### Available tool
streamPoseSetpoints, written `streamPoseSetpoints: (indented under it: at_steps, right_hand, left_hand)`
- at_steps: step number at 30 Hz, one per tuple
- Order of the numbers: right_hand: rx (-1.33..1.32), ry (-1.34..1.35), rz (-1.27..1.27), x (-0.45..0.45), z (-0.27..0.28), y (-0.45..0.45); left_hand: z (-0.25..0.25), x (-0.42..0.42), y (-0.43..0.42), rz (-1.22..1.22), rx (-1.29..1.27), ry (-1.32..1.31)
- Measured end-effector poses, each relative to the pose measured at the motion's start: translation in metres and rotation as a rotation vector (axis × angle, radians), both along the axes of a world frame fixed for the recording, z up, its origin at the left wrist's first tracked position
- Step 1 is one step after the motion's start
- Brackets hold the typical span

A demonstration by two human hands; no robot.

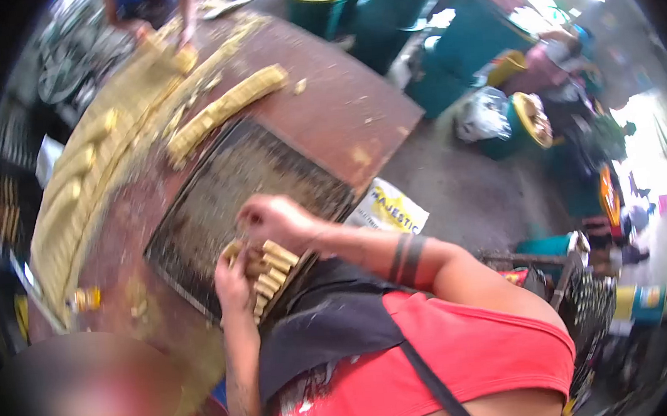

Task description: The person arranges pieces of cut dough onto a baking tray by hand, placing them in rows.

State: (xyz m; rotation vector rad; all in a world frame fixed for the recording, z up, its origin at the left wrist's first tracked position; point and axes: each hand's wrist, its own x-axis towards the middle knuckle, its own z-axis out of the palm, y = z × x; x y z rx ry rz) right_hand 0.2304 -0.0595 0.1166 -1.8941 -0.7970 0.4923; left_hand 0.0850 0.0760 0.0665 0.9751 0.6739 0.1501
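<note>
A dark, worn baking tray (228, 188) lies on the reddish table in front of me. Along its near edge sit several short pieces of pale yellow dough (274, 268) in rows. My left hand (234, 284) is closed around a dough piece (233, 250) at the left end of these rows. Just above the rows, over the tray, my right hand (272, 218) has its fingers curled in. Whatever those fingers hold, if anything, is hidden and slightly blurred.
Beyond the tray lies a long dough log (226, 111) cut crosswise. A wide dough sheet (89, 190) with rolls on it runs along the table's left side, where another person's hands (164, 46) work. A printed sack (389, 208) sits by the table edge. Green bins (318, 12) stand behind.
</note>
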Motion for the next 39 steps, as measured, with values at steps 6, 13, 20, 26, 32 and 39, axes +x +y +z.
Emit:
streamPoseSetpoints:
  at_steps: [6,13,20,26,32,39]
  right_hand:
    - [-0.181,0.289,0.098,0.03,-0.014,-0.03]
    - [-0.309,-0.032,0.211,0.0,-0.022,-0.04]
    - [-0.095,0.249,0.102,0.001,-0.003,-0.014]
    - [-0.143,0.301,0.091,0.037,-0.018,-0.033]
    - [-0.261,-0.219,0.191,0.017,-0.026,-0.051]
    - [0.024,0.433,0.142,0.018,-0.025,-0.017]
  left_hand:
    - [0.003,-0.02,0.009,0.133,-0.244,-0.024]
    - [0.008,-0.016,0.0,0.115,-0.145,-0.009]
    - [0.009,0.008,-0.017,0.002,-0.085,-0.018]
    - [0.021,0.011,-0.017,0.038,-0.277,0.039]
    - [0.016,0.005,-0.013,-0.028,-0.366,-0.113]
    - [0.033,0.02,-0.024,-0.185,-0.297,-0.087]
